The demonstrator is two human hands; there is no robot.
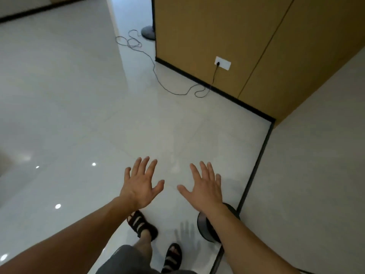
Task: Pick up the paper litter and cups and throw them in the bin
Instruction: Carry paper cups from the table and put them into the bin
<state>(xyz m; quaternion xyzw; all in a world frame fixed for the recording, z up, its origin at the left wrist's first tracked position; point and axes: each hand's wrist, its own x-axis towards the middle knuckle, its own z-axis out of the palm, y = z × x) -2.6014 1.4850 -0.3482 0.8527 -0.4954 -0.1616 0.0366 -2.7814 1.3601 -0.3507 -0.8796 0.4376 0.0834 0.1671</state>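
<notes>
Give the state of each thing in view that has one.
Left hand: open, fingers spread, empty.
Right hand: open, fingers spread, empty.
Bin: upright, partly hidden.
Cable: plugged into the socket, lying slack.

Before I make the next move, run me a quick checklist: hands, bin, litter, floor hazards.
1. The left hand free: ok, fingers spread, holding nothing.
2. The right hand free: ok, open and empty.
3. The bin located: ok, round and dark, low on the right, partly hidden.
4. Paper litter or cups in sight: not ok, none visible.
5. Room left in the bin: cannot tell.
6. Walking path safe: not ok, a cable trails over the floor from the wall socket.
</notes>
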